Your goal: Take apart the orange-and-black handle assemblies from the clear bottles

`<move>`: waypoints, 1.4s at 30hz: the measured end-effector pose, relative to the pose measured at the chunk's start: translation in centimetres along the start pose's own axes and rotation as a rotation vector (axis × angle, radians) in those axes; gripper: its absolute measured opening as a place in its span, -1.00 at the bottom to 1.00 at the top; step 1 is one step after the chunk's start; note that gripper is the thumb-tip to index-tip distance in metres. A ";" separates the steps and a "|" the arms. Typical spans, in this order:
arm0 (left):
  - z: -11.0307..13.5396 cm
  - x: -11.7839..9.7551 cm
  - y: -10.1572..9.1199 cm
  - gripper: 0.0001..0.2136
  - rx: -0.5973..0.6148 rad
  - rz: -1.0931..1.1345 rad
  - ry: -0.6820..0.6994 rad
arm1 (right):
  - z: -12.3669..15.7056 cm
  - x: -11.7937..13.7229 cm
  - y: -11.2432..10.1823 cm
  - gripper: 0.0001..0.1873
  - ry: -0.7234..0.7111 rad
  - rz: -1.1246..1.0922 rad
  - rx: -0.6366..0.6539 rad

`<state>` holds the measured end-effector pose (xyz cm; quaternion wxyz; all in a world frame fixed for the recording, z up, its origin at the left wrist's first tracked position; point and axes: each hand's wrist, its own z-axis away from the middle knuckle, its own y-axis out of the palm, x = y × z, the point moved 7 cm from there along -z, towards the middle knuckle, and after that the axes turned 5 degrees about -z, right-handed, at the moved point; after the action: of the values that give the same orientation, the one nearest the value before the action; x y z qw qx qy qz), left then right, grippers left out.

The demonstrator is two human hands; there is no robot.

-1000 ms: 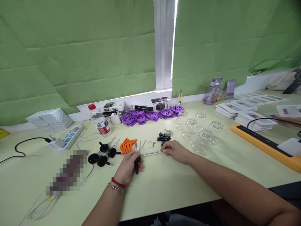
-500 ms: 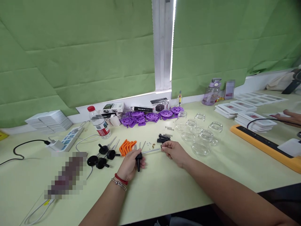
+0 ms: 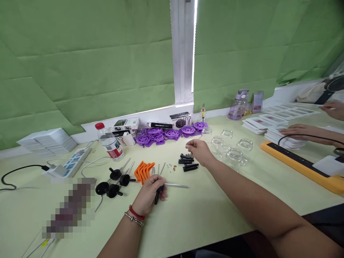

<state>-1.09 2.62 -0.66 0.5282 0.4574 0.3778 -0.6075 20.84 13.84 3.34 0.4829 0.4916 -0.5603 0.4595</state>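
Observation:
My left hand (image 3: 151,189) is closed around a black piece with a stubby handle (image 3: 157,196), the same kind as the black knobs lying to the left. A thin metal rod (image 3: 176,185) sticks out of it to the right. My right hand (image 3: 199,151) is over the small springs (image 3: 189,156), thumb and fingertips pinched together; what they hold, if anything, is too small to make out. Beneath it lie several black tubes (image 3: 190,167). Tiny brass and silver bits (image 3: 174,167) and orange angled pieces (image 3: 144,172) are between my hands and the black knobs (image 3: 115,174).
Purple wheel-like parts (image 3: 172,134) line the back by small boxes (image 3: 126,124). Clear glass jars (image 3: 234,154) stand right of my forearm, before a yellow power strip (image 3: 301,166). A red-capped bottle (image 3: 110,143) is at left. Another person's hands (image 3: 301,130) touch white card stacks.
My right hand has moved away from the rod's end, up and to the right to the springs. A black tube shows where the hand was. The other person's hands have reached farther in.

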 end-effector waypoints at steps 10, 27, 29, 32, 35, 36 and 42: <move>0.8 -0.7 0.9 -0.68 0.065 0.102 0.019 | 8.9 1.3 10.5 -0.92 -0.134 0.080 0.619; -0.1 1.1 -0.3 -0.84 0.031 0.220 -0.157 | -2.7 -1.1 8.2 -0.73 -0.317 0.824 0.443; -0.1 1.0 -0.3 -0.85 0.042 0.211 -0.163 | -3.5 -1.7 8.9 -0.78 -0.324 0.859 0.497; 0.0 0.8 -0.3 -0.85 0.054 0.212 -0.175 | -4.7 -2.0 9.6 -0.82 -0.324 0.890 0.558; 0.0 0.6 -0.2 -0.85 0.068 0.220 -0.179 | -6.3 -1.7 9.2 -0.78 -0.315 0.902 0.572; 0.0 0.6 -0.2 -0.85 0.072 0.220 -0.178 | -6.9 -1.6 9.0 -0.76 -0.310 0.904 0.580; -0.2 1.0 -0.2 -0.83 0.094 0.197 -0.189 | -6.7 -1.7 10.5 -0.79 -0.327 0.912 0.742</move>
<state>-1.27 2.56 -1.67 0.5966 0.4573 0.2507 -0.6100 11.11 21.67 1.97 -0.0585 0.4018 -0.5839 0.7030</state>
